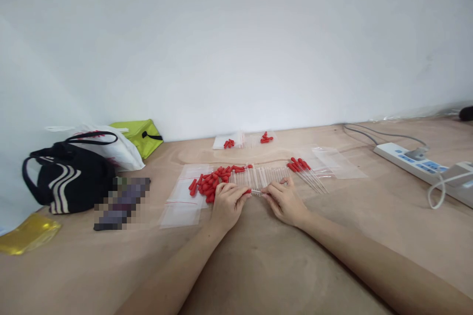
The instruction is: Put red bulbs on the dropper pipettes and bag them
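My left hand (pixel 228 203) pinches a red rubber dropper bulb (pixel 249 191) between thumb and fingers. From the right, my right hand (pixel 284 202) grips a clear glass dropper tube (pixel 255 192), whose end meets the bulb; how far it sits inside I cannot tell. Behind both hands lies a row of clear glass tubes (pixel 258 175). Loose red bulbs (pixel 209 183) are heaped beside my left hand, partly on clear zip bags (pixel 181 214). To the right of my right hand, several droppers with red bulbs fitted (pixel 308 174) lie side by side.
Farther back are small bags with red bulbs (pixel 229 143). More clear bags (pixel 342 163) lie right of the droppers. A white power strip (pixel 410 160) with cables stands at the right. On the left are a black bag (pixel 79 177), a green bag (pixel 138 135) and a yellow packet (pixel 29 235).
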### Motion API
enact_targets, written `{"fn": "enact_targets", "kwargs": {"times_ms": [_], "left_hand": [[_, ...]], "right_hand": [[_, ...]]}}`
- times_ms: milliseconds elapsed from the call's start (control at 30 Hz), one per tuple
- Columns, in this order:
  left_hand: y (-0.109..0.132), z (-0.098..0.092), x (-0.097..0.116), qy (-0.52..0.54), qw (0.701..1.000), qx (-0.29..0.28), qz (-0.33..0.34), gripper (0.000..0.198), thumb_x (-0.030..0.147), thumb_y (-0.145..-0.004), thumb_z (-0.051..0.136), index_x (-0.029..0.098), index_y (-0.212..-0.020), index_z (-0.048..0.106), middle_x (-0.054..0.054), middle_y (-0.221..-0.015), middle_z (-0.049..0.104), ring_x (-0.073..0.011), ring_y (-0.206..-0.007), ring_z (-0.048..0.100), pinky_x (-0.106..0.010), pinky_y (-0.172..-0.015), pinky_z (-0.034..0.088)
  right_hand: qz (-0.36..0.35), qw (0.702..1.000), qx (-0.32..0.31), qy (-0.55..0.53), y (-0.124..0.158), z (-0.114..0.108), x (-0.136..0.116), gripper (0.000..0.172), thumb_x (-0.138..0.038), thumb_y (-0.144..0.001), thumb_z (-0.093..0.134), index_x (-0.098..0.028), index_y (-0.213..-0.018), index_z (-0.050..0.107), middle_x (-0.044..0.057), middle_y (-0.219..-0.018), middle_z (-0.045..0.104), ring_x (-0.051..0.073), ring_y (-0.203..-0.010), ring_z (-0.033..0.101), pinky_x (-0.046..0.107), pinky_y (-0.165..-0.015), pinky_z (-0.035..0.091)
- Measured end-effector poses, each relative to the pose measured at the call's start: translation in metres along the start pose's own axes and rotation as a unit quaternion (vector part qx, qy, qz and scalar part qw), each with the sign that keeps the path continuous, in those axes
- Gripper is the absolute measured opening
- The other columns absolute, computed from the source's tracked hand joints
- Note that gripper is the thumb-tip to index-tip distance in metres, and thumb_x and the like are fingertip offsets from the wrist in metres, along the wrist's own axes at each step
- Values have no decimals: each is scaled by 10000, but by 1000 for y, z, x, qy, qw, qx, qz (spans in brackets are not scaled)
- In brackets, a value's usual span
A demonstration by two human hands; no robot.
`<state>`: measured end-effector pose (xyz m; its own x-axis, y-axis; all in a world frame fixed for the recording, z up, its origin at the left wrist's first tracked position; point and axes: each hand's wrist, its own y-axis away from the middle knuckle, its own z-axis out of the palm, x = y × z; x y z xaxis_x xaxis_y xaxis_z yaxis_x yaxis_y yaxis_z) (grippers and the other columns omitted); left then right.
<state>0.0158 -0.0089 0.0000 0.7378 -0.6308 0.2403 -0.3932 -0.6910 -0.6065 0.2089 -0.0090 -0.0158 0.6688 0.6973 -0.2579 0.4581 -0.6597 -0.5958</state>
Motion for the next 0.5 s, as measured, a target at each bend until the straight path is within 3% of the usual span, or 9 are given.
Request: {"fn": "enact_targets", "kwargs": {"times_ms": [500], "left_hand": [[2, -2, 2, 36, 996, -57, 56, 178, 230, -853, 454, 209, -772, 611, -5, -740, 673, -162, -731, 555, -345, -799, 307]], "right_hand": [[-35, 995, -50, -74, -3, -1, 14, 222, -186, -865, 392, -205, -868, 613, 0, -749, 629, 107, -689, 535, 324, -764, 208]]}}
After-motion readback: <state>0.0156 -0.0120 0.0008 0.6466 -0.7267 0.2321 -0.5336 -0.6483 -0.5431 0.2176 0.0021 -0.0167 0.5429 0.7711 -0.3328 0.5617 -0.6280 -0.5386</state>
